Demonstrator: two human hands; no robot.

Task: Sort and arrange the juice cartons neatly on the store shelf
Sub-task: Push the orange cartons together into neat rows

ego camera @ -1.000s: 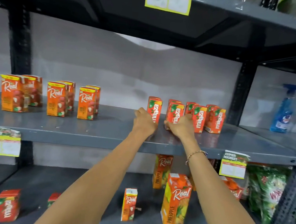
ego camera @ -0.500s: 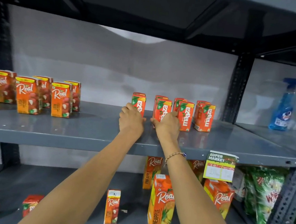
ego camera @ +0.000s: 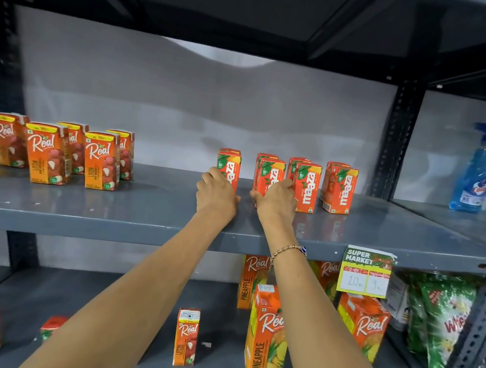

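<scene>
Glossy boxy Maaza cartons (ego camera: 269,176) gripped by both hands on grey metal shelf (ego camera: 144,207).

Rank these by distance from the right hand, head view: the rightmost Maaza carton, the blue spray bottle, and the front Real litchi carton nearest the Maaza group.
From the right hand:
1. Rightmost Maaza carton, just right, same shelf.
2. Front Real litchi carton, left, across the gap.
3. Blue spray bottle, far right, next bay.
</scene>
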